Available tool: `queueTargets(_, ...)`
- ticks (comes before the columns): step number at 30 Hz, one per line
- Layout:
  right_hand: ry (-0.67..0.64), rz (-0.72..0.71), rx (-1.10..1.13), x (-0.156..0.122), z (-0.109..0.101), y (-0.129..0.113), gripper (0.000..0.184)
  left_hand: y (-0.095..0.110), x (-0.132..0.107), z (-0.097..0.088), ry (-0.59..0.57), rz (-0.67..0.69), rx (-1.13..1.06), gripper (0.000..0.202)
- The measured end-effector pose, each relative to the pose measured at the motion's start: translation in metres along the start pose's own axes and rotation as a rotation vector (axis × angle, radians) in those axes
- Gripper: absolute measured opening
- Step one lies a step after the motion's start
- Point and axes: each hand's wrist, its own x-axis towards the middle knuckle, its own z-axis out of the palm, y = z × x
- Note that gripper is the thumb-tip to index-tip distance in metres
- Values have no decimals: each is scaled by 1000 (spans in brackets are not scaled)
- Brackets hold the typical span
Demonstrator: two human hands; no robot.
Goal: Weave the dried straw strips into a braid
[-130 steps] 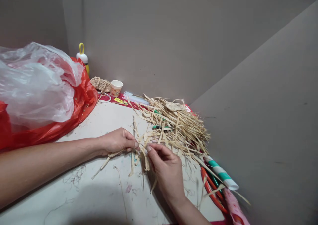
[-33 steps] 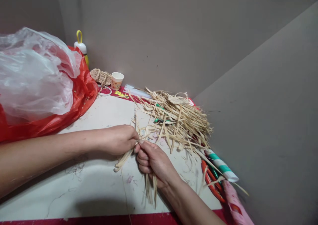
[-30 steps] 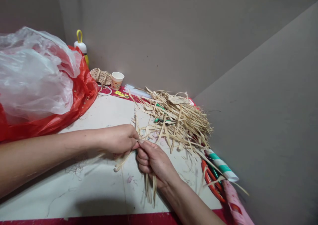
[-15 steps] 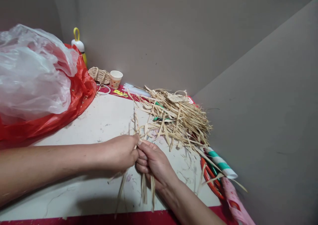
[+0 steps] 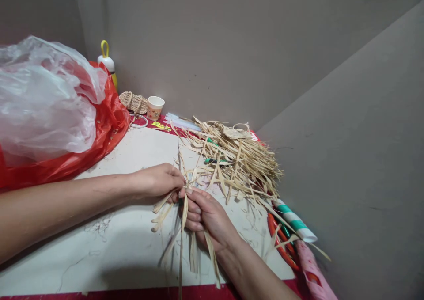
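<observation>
My left hand (image 5: 155, 183) and my right hand (image 5: 205, 214) meet at the middle of the white table (image 5: 109, 247). Both are closed on a small bunch of dry straw strips (image 5: 181, 222) pinched where the fingertips touch. Loose ends of the strips hang down and fan out toward the near table edge. Just beyond my hands lies a big pile of the same pale straw (image 5: 236, 158), with something green partly buried in it.
A clear plastic bag (image 5: 46, 101) on a red bag (image 5: 109, 127) fills the left. At the back stand a white and yellow bottle (image 5: 107, 63), a woven piece (image 5: 133, 102) and a paper cup (image 5: 155, 107). Striped roll (image 5: 294, 224) and red rings (image 5: 281, 242) lie right, by grey walls.
My hands gathered separate strips into one bunch and closed together on it. Over the last second more strip ends swung down and now hang longer toward the near edge.
</observation>
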Motion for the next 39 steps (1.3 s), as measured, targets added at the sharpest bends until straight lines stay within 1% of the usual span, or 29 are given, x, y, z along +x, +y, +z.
queueTargets(1,-10,6,-7,0,0,-1,19,-4,1,4,-33,-51,-80,18)
queueTargets(2,-16,15,-15,0,-1,-1,20,-7,1,7,-35,-85,-106,18)
queueTargets(3,-19,26,-27,0,-1,-2,20,-8,1,9,-21,-86,-99,19)
queueTargets(7,-29,72,-99,0,-2,-3,21,-7,-4,8,37,35,137,20)
queueTargets(10,-38,89,-148,-1,-1,-5,23,-2,-6,3,43,40,290,21)
queueTargets(13,-51,86,-207,-2,-1,-6,26,-1,-5,0,23,59,355,25)
queueTargets(15,-55,74,-242,-2,-1,-7,27,-3,-3,-1,-17,68,343,27)
queueTargets(18,-41,48,-307,-3,-2,-7,28,-7,0,-3,-72,79,264,28)
queueTargets(21,-11,13,-392,-3,-3,-6,29,-12,2,-3,-98,58,172,28)
queueTargets(23,-3,-5,-449,-3,-4,-5,29,-14,2,-1,-83,28,117,27)
queueTargets(25,-17,-12,-501,-1,-7,-4,29,-16,2,1,-39,11,75,24)
queueTargets(28,-42,-9,-556,0,-11,-6,31,-16,2,4,12,13,34,20)
queueTargets(31,-19,-7,-582,-1,-14,-11,32,-15,2,3,15,10,11,21)
queueTargets(34,18,5,-633,-5,-15,-19,30,-15,3,1,7,30,37,22)
queueTargets(36,28,28,-631,-9,-13,-23,30,-16,3,0,-1,74,86,23)
queueTargets(39,39,97,-458,-13,-4,-23,26,-17,3,0,-2,121,144,24)
